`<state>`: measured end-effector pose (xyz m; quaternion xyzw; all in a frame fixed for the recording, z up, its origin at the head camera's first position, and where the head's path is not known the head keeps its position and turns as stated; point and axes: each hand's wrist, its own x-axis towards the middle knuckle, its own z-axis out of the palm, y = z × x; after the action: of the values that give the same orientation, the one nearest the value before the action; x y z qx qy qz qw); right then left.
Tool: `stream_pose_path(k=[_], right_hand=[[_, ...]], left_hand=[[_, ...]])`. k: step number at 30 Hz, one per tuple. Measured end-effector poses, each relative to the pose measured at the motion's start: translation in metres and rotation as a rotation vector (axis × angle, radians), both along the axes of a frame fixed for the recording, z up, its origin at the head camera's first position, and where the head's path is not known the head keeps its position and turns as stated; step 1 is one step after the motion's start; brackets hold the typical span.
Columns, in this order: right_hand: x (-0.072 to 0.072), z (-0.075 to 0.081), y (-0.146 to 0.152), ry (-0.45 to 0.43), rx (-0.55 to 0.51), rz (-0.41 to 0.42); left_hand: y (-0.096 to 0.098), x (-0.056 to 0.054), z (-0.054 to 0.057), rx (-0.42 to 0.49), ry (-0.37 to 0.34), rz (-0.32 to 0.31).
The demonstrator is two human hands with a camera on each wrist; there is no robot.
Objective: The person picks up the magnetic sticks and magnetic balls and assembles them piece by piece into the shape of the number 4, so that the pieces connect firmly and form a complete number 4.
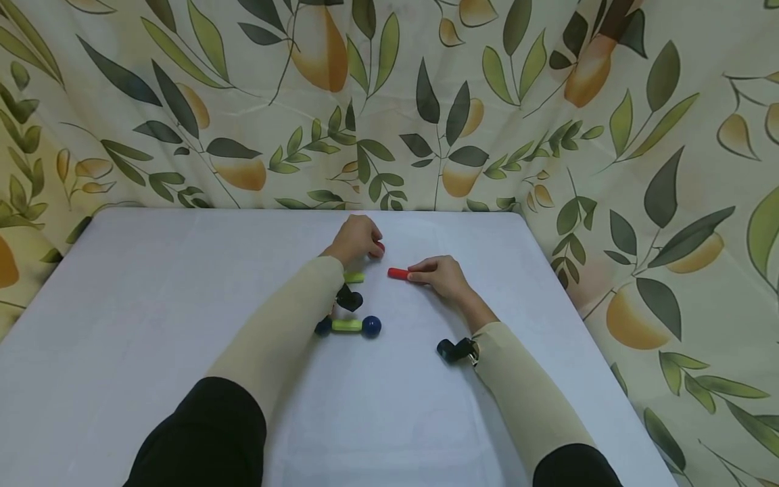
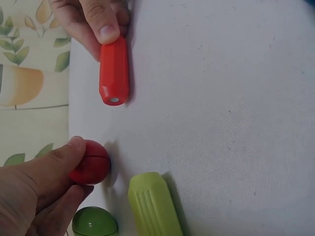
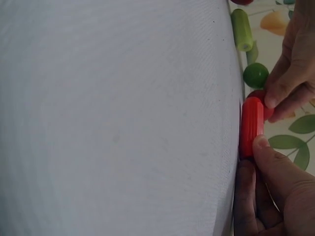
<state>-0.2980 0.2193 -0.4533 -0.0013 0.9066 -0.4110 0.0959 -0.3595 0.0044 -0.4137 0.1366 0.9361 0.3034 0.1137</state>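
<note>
Between thumb and fingers my left hand (image 1: 355, 238) pinches a red ball (image 2: 92, 164), near the far side of the table. Opposite it, my right hand (image 1: 449, 277) holds a red rod (image 1: 398, 273) by one end. The rod's free end points toward the red ball and shows a small silvery disc in the left wrist view. Just beside the left hand are a green ball (image 2: 95, 222) and a light green rod (image 2: 153, 204). In the head view the left hand hides the green ball.
Nearer on the white table (image 1: 402, 406), another light green rod (image 1: 347, 326) lies between two dark blue balls (image 1: 372, 327), partly behind the left sleeve. A patterned leaf-and-fruit cloth (image 1: 377, 101) hangs beyond the table's far edge. Black wrist cameras (image 1: 456, 350) hang below both wrists.
</note>
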Motion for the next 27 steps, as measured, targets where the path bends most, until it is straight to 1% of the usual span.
stream_pose_path(k=[4, 9, 14, 17, 21, 22, 24, 27], right_hand=[[0.000, 0.000, -0.001, -0.006, -0.003, 0.002], [-0.001, 0.000, -0.002, -0.016, -0.008, -0.003], [-0.001, 0.000, -0.002, -0.006, -0.008, -0.002], [-0.001, 0.000, -0.002, -0.011, -0.014, -0.005], [-0.002, -0.002, -0.001, -0.021, -0.024, -0.009], [-0.002, -0.002, -0.001, -0.019, -0.023, -0.007], [-0.001, -0.003, 0.000, -0.013, -0.019, -0.005], [0.000, -0.004, 0.002, -0.009, -0.011, -0.011]], left_hand=[[-0.001, 0.001, -0.002, 0.007, -0.003, 0.008], [-0.003, 0.003, -0.003, 0.042, -0.022, 0.022], [-0.008, 0.005, -0.001, 0.075, -0.053, 0.026], [-0.012, 0.008, 0.002, 0.108, -0.078, 0.043], [-0.021, 0.014, 0.001, 0.156, -0.106, 0.081], [-0.023, 0.016, 0.000, 0.170, -0.115, 0.092], [-0.027, 0.019, -0.001, 0.192, -0.156, 0.121], [-0.032, 0.025, -0.002, 0.224, -0.245, 0.174]])
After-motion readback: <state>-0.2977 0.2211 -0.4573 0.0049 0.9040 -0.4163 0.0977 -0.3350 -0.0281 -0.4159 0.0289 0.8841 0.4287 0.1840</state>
